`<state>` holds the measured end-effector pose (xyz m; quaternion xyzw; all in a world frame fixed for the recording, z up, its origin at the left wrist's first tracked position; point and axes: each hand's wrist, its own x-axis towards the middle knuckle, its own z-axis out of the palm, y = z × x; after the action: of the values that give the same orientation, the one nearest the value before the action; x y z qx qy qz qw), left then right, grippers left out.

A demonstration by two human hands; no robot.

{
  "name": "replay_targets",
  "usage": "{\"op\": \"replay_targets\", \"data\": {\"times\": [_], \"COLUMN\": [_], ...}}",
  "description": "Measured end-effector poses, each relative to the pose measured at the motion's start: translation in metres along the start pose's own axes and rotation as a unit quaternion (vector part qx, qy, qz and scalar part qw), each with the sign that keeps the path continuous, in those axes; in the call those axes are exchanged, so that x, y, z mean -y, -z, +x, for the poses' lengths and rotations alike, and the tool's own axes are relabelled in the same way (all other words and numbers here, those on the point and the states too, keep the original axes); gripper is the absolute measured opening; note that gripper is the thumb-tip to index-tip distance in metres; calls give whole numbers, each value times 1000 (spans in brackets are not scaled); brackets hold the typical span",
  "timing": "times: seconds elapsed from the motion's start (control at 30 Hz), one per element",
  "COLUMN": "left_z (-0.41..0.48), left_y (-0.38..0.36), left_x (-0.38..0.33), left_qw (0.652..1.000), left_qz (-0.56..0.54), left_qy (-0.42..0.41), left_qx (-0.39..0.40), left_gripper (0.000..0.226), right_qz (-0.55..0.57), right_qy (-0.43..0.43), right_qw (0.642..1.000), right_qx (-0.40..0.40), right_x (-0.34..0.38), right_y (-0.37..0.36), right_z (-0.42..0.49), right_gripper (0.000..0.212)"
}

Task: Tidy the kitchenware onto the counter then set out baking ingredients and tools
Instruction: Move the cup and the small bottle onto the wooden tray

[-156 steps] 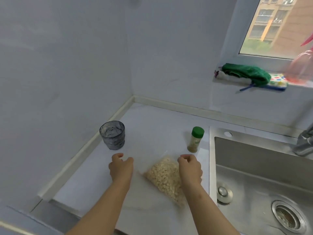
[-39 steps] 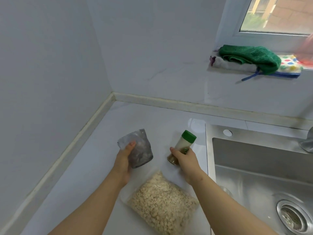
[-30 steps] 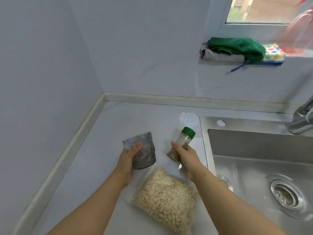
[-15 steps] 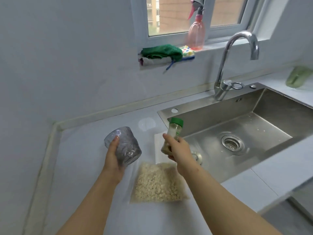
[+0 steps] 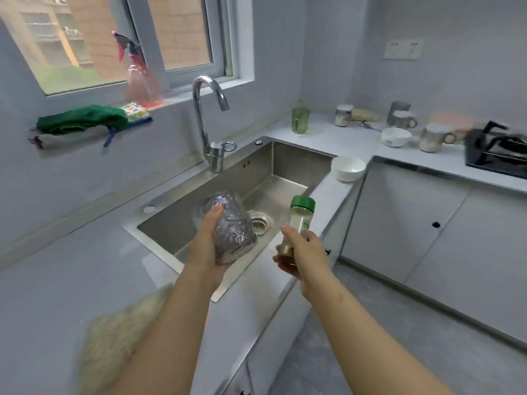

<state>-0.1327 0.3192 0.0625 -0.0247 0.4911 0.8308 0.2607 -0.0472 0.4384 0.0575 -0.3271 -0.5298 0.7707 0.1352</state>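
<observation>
My left hand [image 5: 206, 249] grips a ribbed grey glass tumbler [image 5: 232, 232], tilted and held in the air over the steel sink [image 5: 299, 163]. My right hand [image 5: 302, 252] holds a small spice jar with a green lid [image 5: 298, 223] upright, above the sink's front right corner. A clear bag of oats [image 5: 114, 340] lies on the counter at lower left, blurred and partly hidden by my left forearm.
A white bowl [image 5: 348, 168] sits right of the sink. Mugs [image 5: 432, 136], a jar [image 5: 342, 115], another white bowl [image 5: 395, 136] and a green cup [image 5: 300, 119] stand on the far counter beside a black stove [image 5: 497, 151]. Faucet [image 5: 208, 118], spray bottle [image 5: 139, 78] and green cloth [image 5: 82, 119] line the window wall.
Both hands have carried the tumbler and the spice jar rightwards from the left counter to over the sink. The view has swung right, showing the far counter and stove; the oats bag stays behind.
</observation>
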Motion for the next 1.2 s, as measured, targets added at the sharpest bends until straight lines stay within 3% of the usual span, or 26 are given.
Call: {"op": "replay_targets", "data": {"times": [0.3,0.47,0.63,0.73,0.87,0.97,1.2], "left_z": [-33,-54,-68,-72,-68,-61,-48], "left_y": [-201,-291,-376,-425,-493,-554,-698], "left_x": [138,211,275,313,365,402,483], "left_qw": [983,966,949,933,909,889,839], "left_qz": [56,77,115,141,167,174,187], "left_qy": [110,153,180,208,243,268,315], "left_qx": [139,196,232,258,295,327,402], "left_gripper": [30,50,30,25,44,31,40], "right_qz": [60,85,124,166,200,202,212], "right_qy": [33,54,60,60,68,81,101], "right_qw": [985,967,945,924,895,875,833], "right_qx": [-161,-232,-298,-338,-393,-433,-502], "right_x": [52,68,83,87,97,113,170], "right_y": [216,329,428,482,555,616,743], "right_z": [-20,-41,-54,-56,-45,-30,0], "right_gripper": [12,11,12,13,13,13,15]}}
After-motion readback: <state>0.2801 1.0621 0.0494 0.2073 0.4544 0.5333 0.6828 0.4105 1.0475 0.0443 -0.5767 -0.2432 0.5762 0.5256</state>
